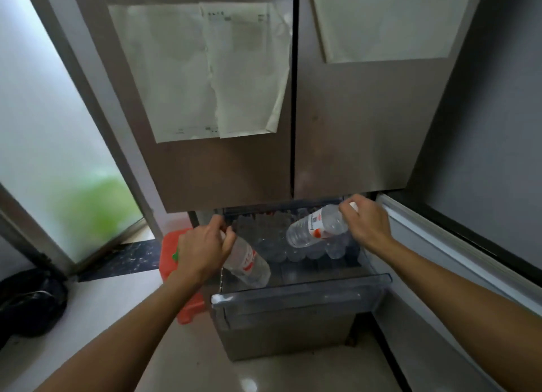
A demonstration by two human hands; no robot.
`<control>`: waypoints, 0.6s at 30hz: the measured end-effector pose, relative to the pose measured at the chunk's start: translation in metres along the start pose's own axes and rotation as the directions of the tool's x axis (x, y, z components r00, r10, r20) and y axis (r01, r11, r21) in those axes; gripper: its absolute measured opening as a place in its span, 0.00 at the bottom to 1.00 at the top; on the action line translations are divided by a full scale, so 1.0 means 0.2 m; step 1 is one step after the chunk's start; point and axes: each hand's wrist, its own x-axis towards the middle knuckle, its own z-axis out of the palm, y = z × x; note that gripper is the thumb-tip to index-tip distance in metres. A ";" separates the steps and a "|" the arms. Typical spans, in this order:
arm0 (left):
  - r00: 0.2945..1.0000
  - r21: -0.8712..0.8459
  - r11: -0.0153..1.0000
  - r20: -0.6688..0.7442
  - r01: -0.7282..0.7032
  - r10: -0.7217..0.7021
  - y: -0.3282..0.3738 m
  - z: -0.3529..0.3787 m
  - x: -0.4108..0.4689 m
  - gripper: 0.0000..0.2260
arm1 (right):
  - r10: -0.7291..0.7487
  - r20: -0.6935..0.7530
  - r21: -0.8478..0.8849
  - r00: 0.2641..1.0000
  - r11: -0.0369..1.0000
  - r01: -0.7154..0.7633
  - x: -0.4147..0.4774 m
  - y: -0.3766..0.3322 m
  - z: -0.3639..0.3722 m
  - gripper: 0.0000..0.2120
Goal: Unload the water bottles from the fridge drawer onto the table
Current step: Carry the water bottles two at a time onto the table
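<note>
Gripping bottle [249,267], left hand [202,250], right hand [368,223] clutching second bottle [315,228], drawer [293,297] contents seemingly bottles

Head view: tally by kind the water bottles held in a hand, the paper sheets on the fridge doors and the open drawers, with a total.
Water bottles held: 2 (left-hand bottle, right-hand bottle)
Paper sheets on the fridge doors: 3
Open drawer: 1
Total: 6
Loose bottles in the drawer are too blurred to count.
</note>
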 end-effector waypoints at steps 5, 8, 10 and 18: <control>0.979 0.099 0.981 -0.135 0.169 -0.155 -0.01 -0.30 -0.29 0.11 | -0.295 0.096 -0.010 0.951 0.955 0.298 -0.14 -0.27 -0.03 0.19; 0.940 0.128 0.941 -0.184 0.314 -0.289 -0.06 -0.38 -0.58 0.11 | -0.438 0.152 0.003 0.886 0.897 0.443 -0.30 -0.39 0.03 0.19; 0.904 0.144 0.895 -0.150 0.421 -0.401 -0.11 -0.39 -0.83 0.11 | -0.526 0.204 0.026 0.826 0.846 0.533 -0.46 -0.46 0.11 0.19; 0.722 0.323 0.681 -0.013 0.658 -0.691 -0.24 -0.63 -1.90 0.14 | -0.779 0.471 0.189 0.414 0.547 0.816 -1.29 -0.77 0.44 0.20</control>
